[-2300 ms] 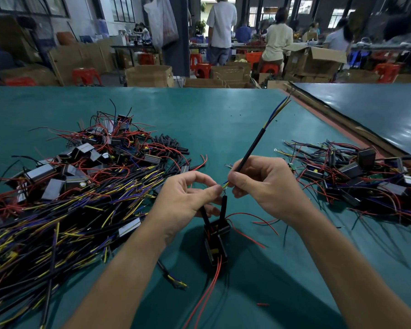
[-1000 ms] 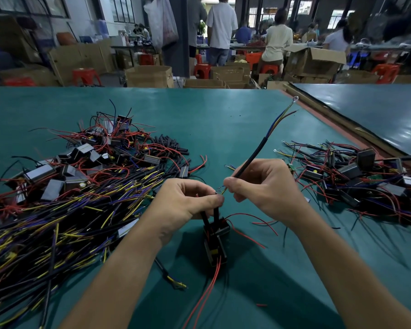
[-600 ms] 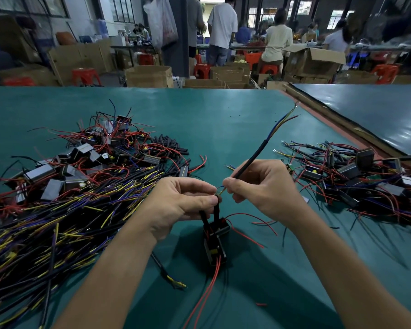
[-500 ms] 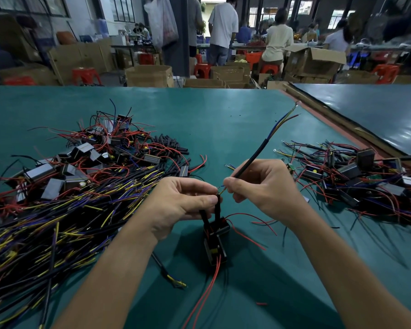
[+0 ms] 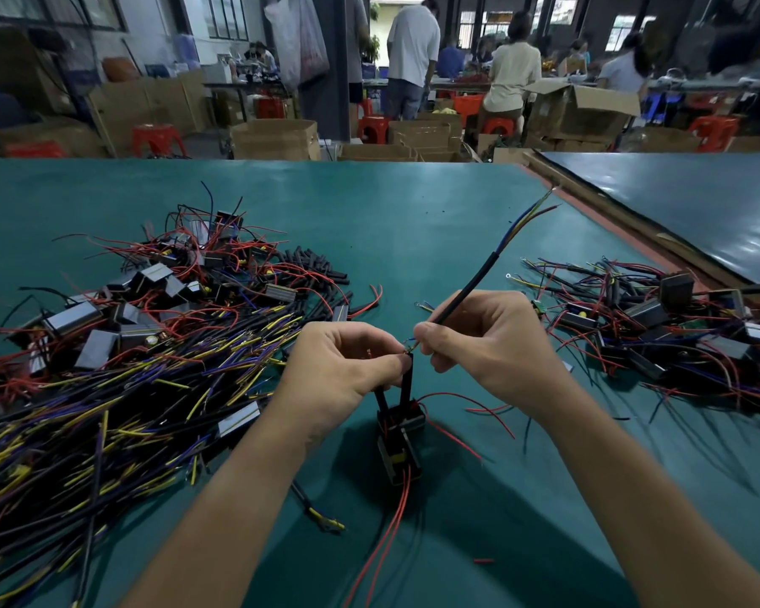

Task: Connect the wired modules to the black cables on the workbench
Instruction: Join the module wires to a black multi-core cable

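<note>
scarcely anything had shifted at the pinch: the left hand [image 5: 338, 370] had curled tighter round the sleeved leads of the module [image 5: 400, 436], its thumb tip closing on the right hand [image 5: 488, 344] where the bared wire ends met. the joint looked still in the making. the right hand pinched the black cable [image 5: 470, 285], which rose up and away from the grip. the module hung just below it, red wires [image 5: 382, 550] trailing nearer. loose cables [image 5: 106, 388] lay leftward, a second heap of modules [image 5: 654, 326] rightward.
</note>
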Action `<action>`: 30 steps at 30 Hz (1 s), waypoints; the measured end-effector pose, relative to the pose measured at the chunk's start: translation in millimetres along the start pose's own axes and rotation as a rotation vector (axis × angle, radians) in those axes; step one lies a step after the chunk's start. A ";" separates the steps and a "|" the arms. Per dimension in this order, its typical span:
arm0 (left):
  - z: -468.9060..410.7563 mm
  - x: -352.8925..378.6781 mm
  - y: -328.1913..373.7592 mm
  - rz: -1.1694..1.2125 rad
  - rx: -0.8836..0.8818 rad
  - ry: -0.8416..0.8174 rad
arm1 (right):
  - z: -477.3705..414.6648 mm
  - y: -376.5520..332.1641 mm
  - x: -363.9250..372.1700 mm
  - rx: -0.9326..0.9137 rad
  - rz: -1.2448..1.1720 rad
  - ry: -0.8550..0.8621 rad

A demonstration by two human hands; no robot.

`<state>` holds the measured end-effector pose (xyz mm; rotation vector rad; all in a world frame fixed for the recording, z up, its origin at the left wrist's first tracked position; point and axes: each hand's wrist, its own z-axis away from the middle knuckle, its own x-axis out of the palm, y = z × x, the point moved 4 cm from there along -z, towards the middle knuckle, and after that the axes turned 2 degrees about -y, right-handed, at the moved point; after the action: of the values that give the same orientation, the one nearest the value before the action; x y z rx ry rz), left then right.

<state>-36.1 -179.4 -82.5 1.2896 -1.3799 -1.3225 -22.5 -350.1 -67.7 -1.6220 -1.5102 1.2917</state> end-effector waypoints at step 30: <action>4.6 15.1 2.3 0.040 0.054 0.022 | 1.2 -1.9 1.1 0.056 -0.040 -0.042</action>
<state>-43.1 -193.7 -82.2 1.3016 -1.4277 -1.2480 -24.5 -348.9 -66.7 -1.5303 -1.5100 1.3420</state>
